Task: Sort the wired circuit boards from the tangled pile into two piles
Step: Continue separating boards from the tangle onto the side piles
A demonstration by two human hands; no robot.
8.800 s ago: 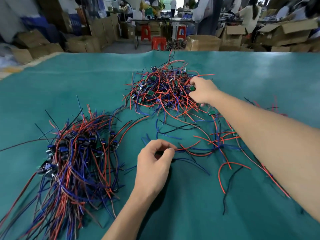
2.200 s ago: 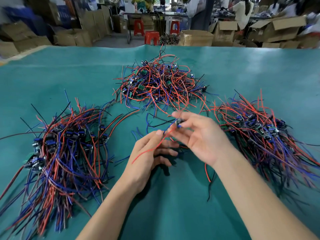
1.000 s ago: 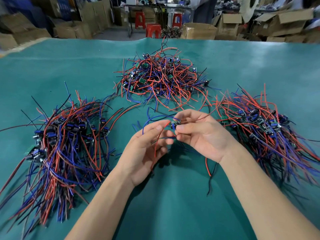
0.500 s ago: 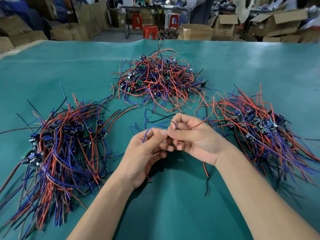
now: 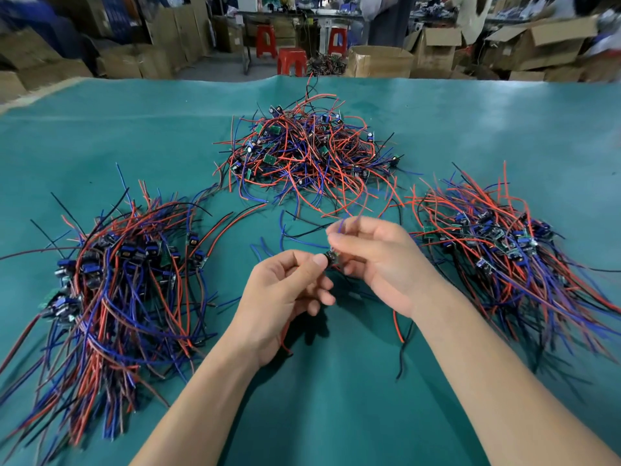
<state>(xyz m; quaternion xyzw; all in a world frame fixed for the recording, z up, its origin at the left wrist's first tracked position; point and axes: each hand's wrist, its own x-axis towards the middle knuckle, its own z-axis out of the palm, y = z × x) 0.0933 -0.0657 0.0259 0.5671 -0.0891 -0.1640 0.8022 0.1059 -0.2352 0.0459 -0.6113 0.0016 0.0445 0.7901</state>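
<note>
Left hand (image 5: pixel 285 290) and right hand (image 5: pixel 373 260) together above the green mat (image 5: pixel 336 415), both pinching one small wired circuit board (image 5: pixel 332 258) between fingertips; wires trailing from both hands; tangled pile (image 5: pixel 309 153) farther back, centre; sorted left pile (image 5: pixel 124 280) and right pile (image 5: pixel 504 247) either side.

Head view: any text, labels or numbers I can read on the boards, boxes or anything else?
None legible.
Circuit boards in the tangled pile: markings too small to read.
Board held between left hand and right hand: mostly hidden.
Cardboard boxes behind: blurred, no readable print.
</note>
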